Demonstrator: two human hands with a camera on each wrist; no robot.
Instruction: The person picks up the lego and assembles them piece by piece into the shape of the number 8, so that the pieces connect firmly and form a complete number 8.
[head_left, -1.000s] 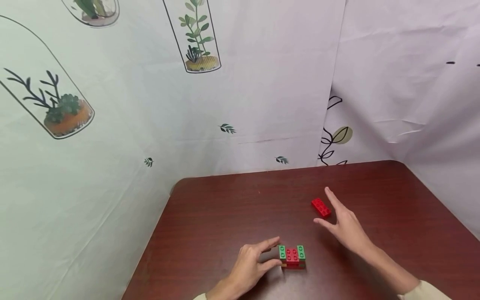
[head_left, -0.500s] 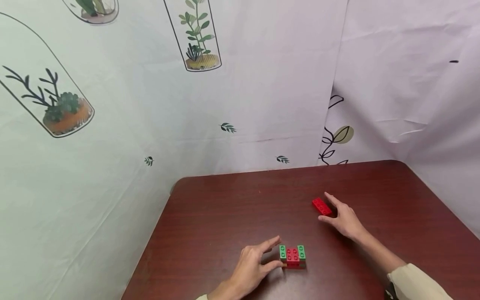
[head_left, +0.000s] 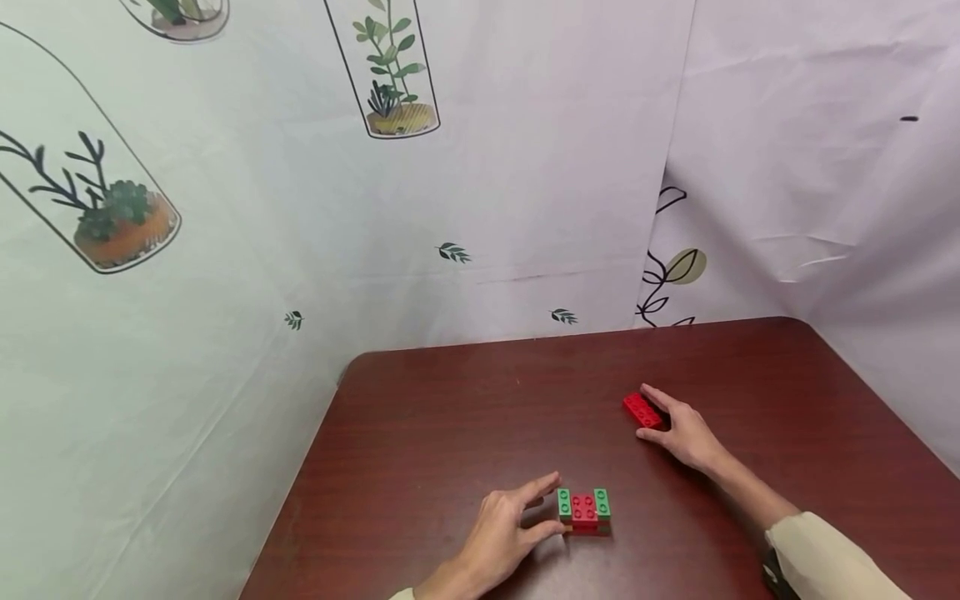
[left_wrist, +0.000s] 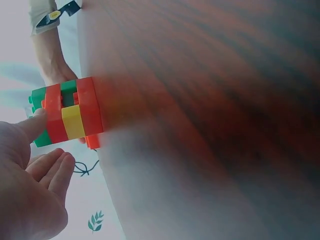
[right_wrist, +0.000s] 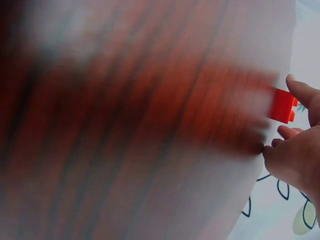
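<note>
A small stack of toy building bricks (head_left: 584, 510) stands on the table, with green bricks at both ends of its top and red between them. In the left wrist view the stack (left_wrist: 91, 107) also shows a yellow brick in its side. My left hand (head_left: 495, 535) is beside it, thumb tip right at its near left corner and the fingers extended. Farther back lies a loose red building brick (head_left: 641, 410). My right hand (head_left: 692, 437) spans it with thumb and fingers spread; in the right wrist view gaps show around the red brick (right_wrist: 281, 105).
The dark reddish-brown table (head_left: 450, 433) has rounded far corners. A pale fabric backdrop (head_left: 510, 183) printed with plants rises behind it and along both sides.
My right hand has moved left and slightly down, bringing its thumb and fingers around the loose red brick. The left hand has stayed beside the stack. The head view has shifted slightly.
</note>
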